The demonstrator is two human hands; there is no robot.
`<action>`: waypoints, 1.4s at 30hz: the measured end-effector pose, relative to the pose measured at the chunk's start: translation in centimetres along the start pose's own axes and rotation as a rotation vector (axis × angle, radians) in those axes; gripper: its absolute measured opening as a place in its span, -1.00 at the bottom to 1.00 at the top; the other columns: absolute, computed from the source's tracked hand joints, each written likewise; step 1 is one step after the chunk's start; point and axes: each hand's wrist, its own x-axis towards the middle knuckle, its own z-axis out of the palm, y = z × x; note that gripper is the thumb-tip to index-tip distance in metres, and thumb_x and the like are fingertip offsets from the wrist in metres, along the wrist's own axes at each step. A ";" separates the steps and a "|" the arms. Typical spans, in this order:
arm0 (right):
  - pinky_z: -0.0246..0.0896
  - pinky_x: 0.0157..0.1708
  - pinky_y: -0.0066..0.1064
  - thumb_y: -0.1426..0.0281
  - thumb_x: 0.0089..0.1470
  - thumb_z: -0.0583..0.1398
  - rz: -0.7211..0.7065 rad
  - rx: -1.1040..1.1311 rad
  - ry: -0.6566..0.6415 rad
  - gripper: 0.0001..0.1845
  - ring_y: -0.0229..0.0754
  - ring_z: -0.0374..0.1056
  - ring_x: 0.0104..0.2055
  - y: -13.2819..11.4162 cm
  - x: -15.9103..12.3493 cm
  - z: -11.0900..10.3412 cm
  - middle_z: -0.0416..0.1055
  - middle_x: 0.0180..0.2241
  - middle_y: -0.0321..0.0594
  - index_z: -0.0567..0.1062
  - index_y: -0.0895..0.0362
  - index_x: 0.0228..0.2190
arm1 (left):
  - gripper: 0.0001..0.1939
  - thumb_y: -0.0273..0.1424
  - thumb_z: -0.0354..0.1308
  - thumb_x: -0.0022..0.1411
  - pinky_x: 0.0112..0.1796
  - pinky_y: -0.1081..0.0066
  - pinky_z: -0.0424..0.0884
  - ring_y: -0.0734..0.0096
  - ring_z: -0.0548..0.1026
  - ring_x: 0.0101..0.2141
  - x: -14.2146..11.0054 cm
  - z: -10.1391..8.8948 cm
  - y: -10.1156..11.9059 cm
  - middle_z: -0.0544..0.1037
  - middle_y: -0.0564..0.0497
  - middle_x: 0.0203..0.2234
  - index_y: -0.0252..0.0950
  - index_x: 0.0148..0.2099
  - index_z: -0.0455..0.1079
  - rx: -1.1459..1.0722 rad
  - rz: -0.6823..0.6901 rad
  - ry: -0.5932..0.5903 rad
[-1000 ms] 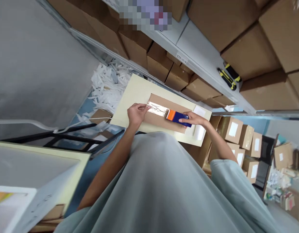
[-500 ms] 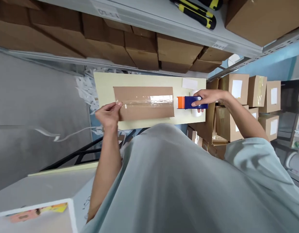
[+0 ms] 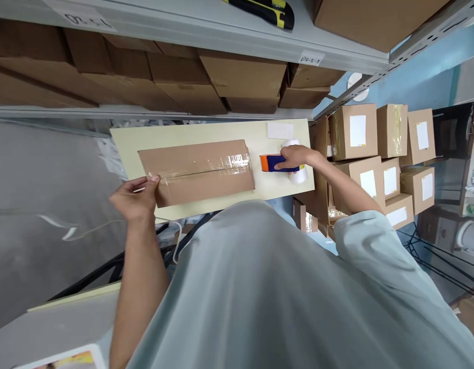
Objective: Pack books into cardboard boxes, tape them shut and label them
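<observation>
A long brown cardboard box (image 3: pixel 194 187) lies on the pale yellow board (image 3: pixel 183 134), a strip of clear packing tape (image 3: pixel 221 170) along its middle seam. At the box's left end my left hand (image 3: pixel 137 197) is closed, thumb and fingertips pinched where the tape reaches the edge. The tape's tip itself is hidden by the fingers. My right hand (image 3: pixel 294 156) is wrapped around a dark blue tape dispenser (image 3: pixel 275 163) with an orange front. The dispenser is a short way right of the box, apart from it. Partly behind this hand stands a white roll (image 3: pixel 298 176).
A white paper slip (image 3: pixel 280 130) lies at the board's back right. Above, a grey shelf (image 3: pixel 221 38) holds brown boxes and a black-and-yellow utility knife (image 3: pixel 273 13). Labelled cartons (image 3: pixel 354 132) are stacked at the right. A white cable (image 3: pixel 177 241) hangs below the board.
The camera view has shifted, so the scene sits further left and appears turned. Both hands keep their holds at the box's left end and on the dispenser.
</observation>
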 end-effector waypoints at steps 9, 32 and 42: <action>0.43 -0.02 -0.27 0.17 0.46 0.27 0.063 0.061 0.118 -0.60 0.09 0.65 -0.01 -5.2 2.2 3.2 0.73 -0.09 0.10 0.64 0.26 0.04 | -0.79 -0.41 0.37 0.28 -0.04 0.23 0.55 0.33 0.46 -0.30 -1.9 0.5 1.6 0.54 0.05 -0.31 -0.41 -0.09 0.49 0.034 -0.077 0.055; 0.46 0.07 -0.11 0.26 0.47 0.11 -0.187 0.112 0.864 -0.46 0.26 0.61 0.13 -16.0 -5.1 -12.8 0.66 0.09 0.20 0.36 0.28 0.33 | -0.41 -0.44 -0.01 0.52 0.43 -0.12 0.36 -0.04 0.39 0.44 -5.7 -0.3 23.9 0.37 -0.32 0.42 -0.21 0.53 0.30 -0.439 0.982 0.089; 0.33 0.27 -0.26 0.37 0.47 0.19 -0.086 -0.103 0.972 -0.64 0.07 0.58 0.21 -21.7 -1.5 -24.1 0.67 0.11 0.19 0.54 0.30 0.17 | -0.34 -0.45 0.03 0.44 0.46 -0.20 0.33 -0.12 0.38 0.46 0.1 -1.4 25.9 0.41 -0.30 0.45 -0.20 0.53 0.32 -0.453 0.978 0.072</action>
